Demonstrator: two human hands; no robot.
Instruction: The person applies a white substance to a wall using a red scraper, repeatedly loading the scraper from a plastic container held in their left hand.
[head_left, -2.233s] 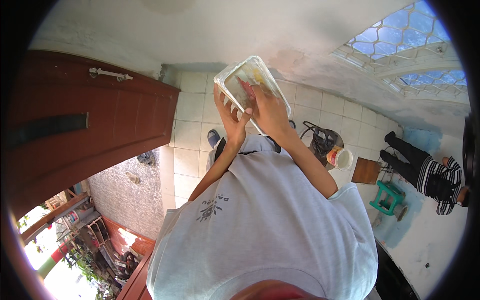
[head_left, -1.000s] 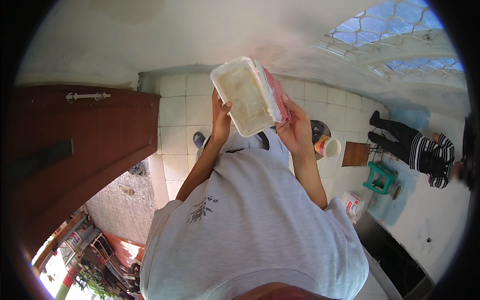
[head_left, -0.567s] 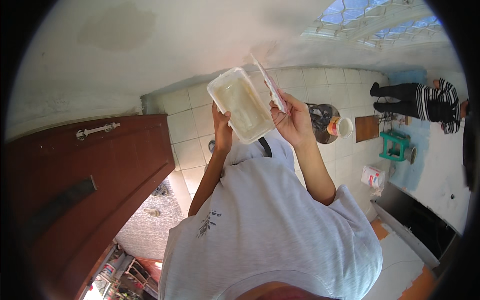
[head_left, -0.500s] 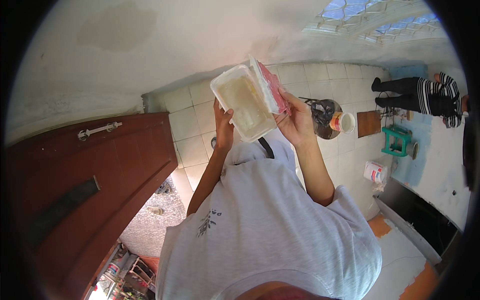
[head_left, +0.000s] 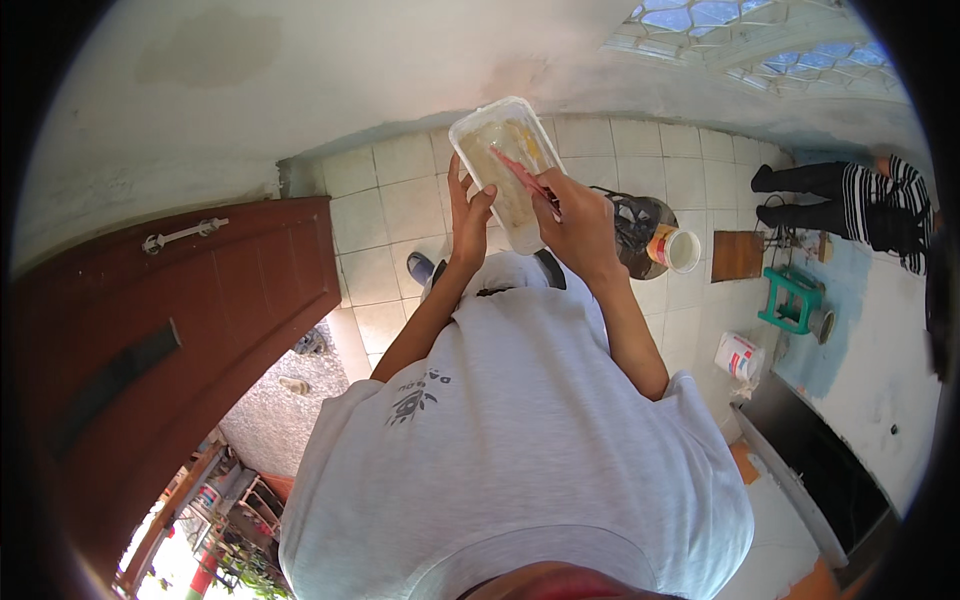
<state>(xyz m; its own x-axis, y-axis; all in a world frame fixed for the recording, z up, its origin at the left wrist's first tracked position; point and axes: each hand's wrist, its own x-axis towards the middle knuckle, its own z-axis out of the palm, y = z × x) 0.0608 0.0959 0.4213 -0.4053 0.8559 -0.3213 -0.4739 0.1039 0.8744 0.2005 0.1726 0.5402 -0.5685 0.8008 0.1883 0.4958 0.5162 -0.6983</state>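
My left hand (head_left: 470, 222) grips a white rectangular plastic tub (head_left: 485, 111) from its left side, thumb near the rim. Pale paste smears its inside, with a yellowish streak near the far right corner. A flat red putty scraper (head_left: 518, 172), seen nearly edge-on, is pinched in my right hand (head_left: 582, 225). Its far end is inside the tub, against or just over the paste. I cannot tell exactly where it touches.
A pale patched wall (head_left: 380, 60) stands ahead. At left is a brown door (head_left: 240, 290). A round stool (head_left: 640, 262) carries a black bag and a bucket (head_left: 682, 250). Farther right are a green stool (head_left: 793, 300), a white sack (head_left: 738, 355) and a person in stripes (head_left: 880, 210).
The scraper has moved from beside the tub's right rim to inside it, turning from its broad face to its edge. My right hand has swung leftward over the tub, which has shifted slightly away.
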